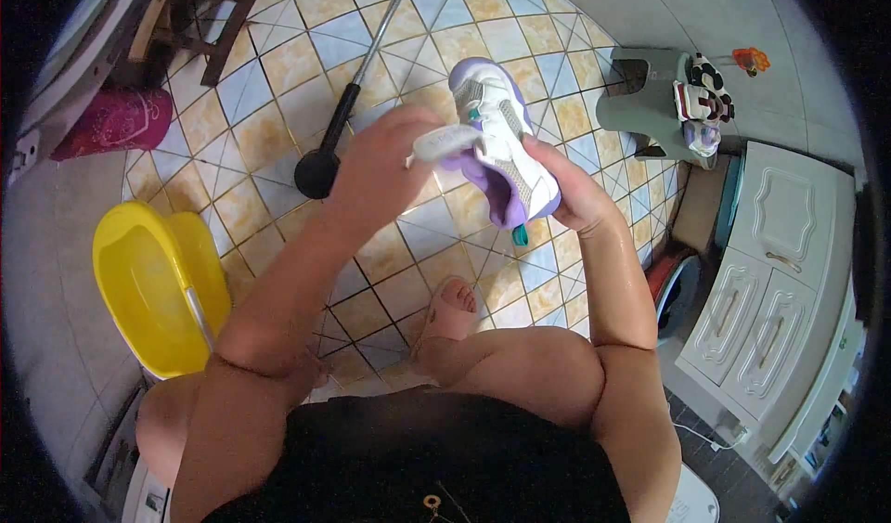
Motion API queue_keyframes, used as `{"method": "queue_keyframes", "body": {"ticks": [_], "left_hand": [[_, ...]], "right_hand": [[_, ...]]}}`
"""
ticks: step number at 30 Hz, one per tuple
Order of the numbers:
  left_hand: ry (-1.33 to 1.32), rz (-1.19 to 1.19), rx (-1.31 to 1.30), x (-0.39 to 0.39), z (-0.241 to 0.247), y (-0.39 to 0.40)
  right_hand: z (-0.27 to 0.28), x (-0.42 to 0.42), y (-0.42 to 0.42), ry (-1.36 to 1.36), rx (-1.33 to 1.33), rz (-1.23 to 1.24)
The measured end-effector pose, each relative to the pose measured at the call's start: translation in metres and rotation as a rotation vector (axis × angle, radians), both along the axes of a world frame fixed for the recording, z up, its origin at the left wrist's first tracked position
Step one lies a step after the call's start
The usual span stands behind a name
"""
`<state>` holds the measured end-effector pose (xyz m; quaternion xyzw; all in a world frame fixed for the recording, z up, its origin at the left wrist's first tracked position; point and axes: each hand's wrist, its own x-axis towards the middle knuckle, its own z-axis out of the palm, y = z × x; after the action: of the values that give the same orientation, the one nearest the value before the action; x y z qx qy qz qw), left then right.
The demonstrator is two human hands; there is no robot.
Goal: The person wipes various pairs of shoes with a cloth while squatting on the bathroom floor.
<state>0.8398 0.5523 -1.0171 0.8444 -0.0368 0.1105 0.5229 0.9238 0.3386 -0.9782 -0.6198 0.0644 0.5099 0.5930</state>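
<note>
A white and purple sneaker [498,126] with grey mesh is held up before me, its toe pointing away and its purple-lined opening towards me. My right hand [578,192] grips its right side near the heel. At its left, my left hand [386,161] is at the end of a pale flap [445,143], a strap or the tongue; the fingertips are mostly hidden. A green heel loop [521,235] hangs from the shoe's back. Below the left hand, a black shower head [318,173] on a metal hose lies on the tiled floor.
A yellow plastic basin [139,286] stands at left, near a magenta bucket or bin [125,123] and a wooden stool [230,36]. At right, a grey-green stool [640,102] has shoes [703,105] at its side. A white cabinet [773,258] and a red-rimmed bin [675,286] are nearer.
</note>
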Motion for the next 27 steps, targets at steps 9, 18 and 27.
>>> {"method": "queue_keyframes", "body": {"ticks": [9, 18, 27], "left_hand": [[0.285, 0.077, -0.722, 0.004, -0.045, -0.012], [0.869, -0.037, -1.452, 0.001, -0.032, -0.001], [0.612, 0.108, -1.429, -0.017, -0.03, -0.037]], "right_hand": [[0.012, -0.004, 0.01, -0.071, 0.012, 0.041], [-0.006, -0.002, 0.002, 0.169, 0.131, -0.165], [-0.006, -0.002, 0.008, 0.112, 0.238, -0.252]]}}
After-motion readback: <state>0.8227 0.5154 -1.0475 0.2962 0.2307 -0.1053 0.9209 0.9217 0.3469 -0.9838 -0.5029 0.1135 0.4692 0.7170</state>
